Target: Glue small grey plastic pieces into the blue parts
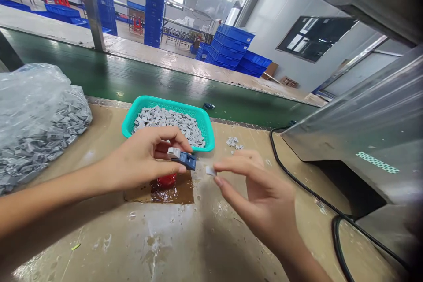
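I'm seeing a navy plastic part [188, 161] being held aloft, tilting down rightward, with a whitish piece [173, 152] sitting at its left end. A small flat pale-grey piece [210, 170], slightly blurred, is being held just right of it, not touching.

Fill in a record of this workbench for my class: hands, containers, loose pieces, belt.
Left hand: holds a dark blue plastic part with a light grey piece against it
Right hand: pinches a small light grey chip, apart from the blue part
Centre: turquoise rectangular plastic basket of light grey plastic pieces
Left side: clear plastic bag of grey plastic pieces
Loose: small light grey pile right of the basket
Behind: green conveyor belt carrying a small dark item
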Demonstrator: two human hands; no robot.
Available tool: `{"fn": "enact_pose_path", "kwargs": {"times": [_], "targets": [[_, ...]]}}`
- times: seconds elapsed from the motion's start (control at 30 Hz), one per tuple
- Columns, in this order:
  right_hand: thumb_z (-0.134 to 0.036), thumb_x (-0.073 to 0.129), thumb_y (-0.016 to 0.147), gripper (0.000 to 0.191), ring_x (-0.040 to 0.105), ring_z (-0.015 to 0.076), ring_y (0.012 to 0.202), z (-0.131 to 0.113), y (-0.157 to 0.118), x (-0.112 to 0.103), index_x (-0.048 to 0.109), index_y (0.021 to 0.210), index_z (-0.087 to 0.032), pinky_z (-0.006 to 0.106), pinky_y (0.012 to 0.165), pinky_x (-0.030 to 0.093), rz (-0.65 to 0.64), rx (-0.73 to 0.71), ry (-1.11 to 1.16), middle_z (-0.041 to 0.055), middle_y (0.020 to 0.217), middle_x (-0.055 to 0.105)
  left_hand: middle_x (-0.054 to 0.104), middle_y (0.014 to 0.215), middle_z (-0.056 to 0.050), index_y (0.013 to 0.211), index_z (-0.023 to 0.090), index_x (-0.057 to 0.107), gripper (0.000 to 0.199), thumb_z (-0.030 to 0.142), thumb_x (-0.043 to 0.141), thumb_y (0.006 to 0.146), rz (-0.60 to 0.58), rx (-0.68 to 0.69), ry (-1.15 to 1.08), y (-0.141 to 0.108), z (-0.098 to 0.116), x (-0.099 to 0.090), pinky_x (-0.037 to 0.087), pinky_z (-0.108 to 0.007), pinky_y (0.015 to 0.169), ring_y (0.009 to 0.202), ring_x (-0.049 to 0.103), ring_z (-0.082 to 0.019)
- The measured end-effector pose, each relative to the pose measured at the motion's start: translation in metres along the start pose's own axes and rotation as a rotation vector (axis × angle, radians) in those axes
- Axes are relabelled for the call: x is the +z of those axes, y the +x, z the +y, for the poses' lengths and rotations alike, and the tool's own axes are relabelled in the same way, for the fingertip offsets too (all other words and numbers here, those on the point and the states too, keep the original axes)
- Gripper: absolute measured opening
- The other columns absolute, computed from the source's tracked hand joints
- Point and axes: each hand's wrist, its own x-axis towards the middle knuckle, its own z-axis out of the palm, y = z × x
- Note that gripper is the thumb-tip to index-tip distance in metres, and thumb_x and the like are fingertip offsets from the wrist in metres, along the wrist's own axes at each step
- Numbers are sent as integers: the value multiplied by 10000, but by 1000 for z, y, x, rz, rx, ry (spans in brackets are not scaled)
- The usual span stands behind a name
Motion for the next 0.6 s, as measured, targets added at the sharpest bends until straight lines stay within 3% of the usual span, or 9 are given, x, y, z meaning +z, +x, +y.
{"fn": "enact_pose_path", "kwargs": {"times": [0.1, 0.37, 0.5, 0.6], "targets": [[-88, 584, 736, 197, 535, 187, 807, -5, 11, 2, 635, 833, -252, 376, 776, 414, 51, 5, 40, -1, 792, 646, 603, 847, -21, 841, 166, 555, 188, 149, 600, 660, -25, -18, -54, -2, 2, 1, 504, -231, 670, 841, 587, -162], [-65, 592, 715, 171, 567, 181, 764, -8, 19, 17, 650, 730, -225, 399, 808, 399, -13, -31, 52, -3, 755, 656, 583, 737, 1, 803, 183, 542, 147, 213, 603, 673, -27, -81, -84, -4, 0, 3, 482, -230, 533, 605, 593, -132], [-93, 590, 720, 181, 503, 225, 995, -10, 19, 16, 679, 775, -241, 439, 878, 384, -27, -36, -26, 25, 1014, 618, 588, 707, 8, 799, 179, 573, 165, 234, 640, 659, 3, -117, -131, -2, -1, 4, 452, -204, 507, 564, 567, -105], [-118, 572, 739, 246, 413, 246, 1126, -10, 18, 17, 664, 920, -258, 474, 936, 348, -46, -38, -81, 32, 1191, 518, 596, 712, 26, 829, 190, 582, 215, 224, 676, 639, 110, -164, -337, 0, -3, 5, 450, -178, 562, 632, 570, -89]]}}
